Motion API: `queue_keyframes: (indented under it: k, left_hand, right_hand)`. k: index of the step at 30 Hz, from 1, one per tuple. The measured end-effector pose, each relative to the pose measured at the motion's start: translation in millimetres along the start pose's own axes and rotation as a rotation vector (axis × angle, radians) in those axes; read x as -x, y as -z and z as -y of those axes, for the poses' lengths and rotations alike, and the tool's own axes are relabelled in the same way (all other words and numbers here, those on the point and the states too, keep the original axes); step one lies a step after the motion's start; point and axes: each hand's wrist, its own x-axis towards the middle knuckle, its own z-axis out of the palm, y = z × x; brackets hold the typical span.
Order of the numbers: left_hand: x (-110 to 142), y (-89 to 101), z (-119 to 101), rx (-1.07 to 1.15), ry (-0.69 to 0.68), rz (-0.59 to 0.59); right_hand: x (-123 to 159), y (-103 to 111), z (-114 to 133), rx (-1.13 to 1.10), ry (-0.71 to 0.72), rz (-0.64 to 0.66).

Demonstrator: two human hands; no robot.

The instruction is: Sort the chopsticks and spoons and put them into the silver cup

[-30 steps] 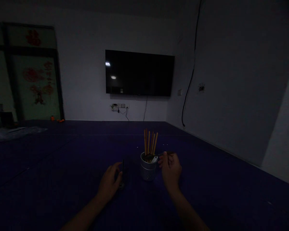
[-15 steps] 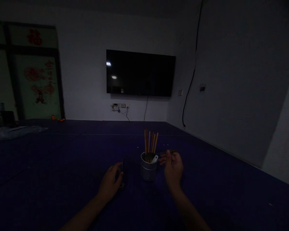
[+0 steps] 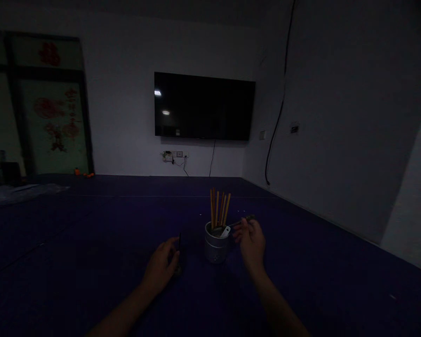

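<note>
A grey cylindrical holder [image 3: 216, 252] stands upright on the purple surface between my hands. Several wooden chopsticks [image 3: 217, 208] rise from it, and a white handle [image 3: 226, 231] with a hole leans on its rim. My right hand [image 3: 251, 243], just right of the holder, is closed around the handle of a spoon [image 3: 248, 218]; the spoon lies nearly level, its dark head over the holder's mouth. To the left, my left hand [image 3: 160, 264] pinches a thin dark upright handle [image 3: 179, 241]. Its lower end is near the surface, too dim to name the kind.
The wide purple surface [image 3: 101, 243] reaches to the walls. Clear plastic sheeting [image 3: 31, 193] and small orange items [image 3: 77, 172] lie at the far left. A television [image 3: 204, 106] hangs on the back wall, and a black cable [image 3: 276, 126] runs down the right wall.
The spoon in my right hand has tilted, its handle end slightly higher and its head lower at the holder's mouth. My left hand has hardly moved.
</note>
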Motion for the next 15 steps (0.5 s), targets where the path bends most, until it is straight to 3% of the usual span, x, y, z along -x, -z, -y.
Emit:
queue_keyframes:
  k: [7,15]
  left_hand:
    - [0.0,0.5,-1.0,-0.003,0.008,0.015]
    - [-0.5,-0.4,-0.7,-0.011,0.0,0.016]
  right_hand:
    - [-4.4,3.7,-14.5,0.209,0.061,0.075]
    - [-3.8,4.6,-14.0,0.325,0.127,0.163]
